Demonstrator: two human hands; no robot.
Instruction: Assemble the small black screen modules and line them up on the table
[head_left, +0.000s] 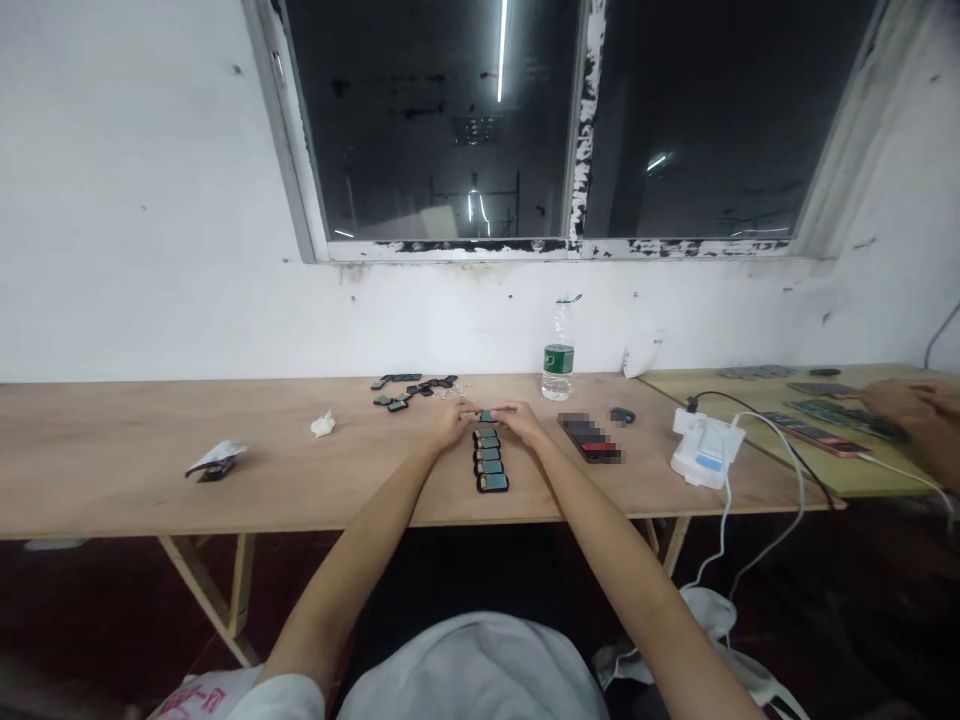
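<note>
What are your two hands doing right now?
Left hand: fingers closed on the near-black piece's left end.
Right hand: fingers closed on its right end.

A small workshop or assembly room, indicated by a long plywood bench (285, 500) on bare timber legs (199, 590), set against a scuffed white wall (135, 200). Small dark modules (490, 467) stand in a column on the bench, with a loose cluster (433, 385) behind. A second work surface (750, 420) at right bears circuit boards (844, 415). The window frame (450, 250) shows peeling paint; its panes reflect tube lights (502, 50).
</note>
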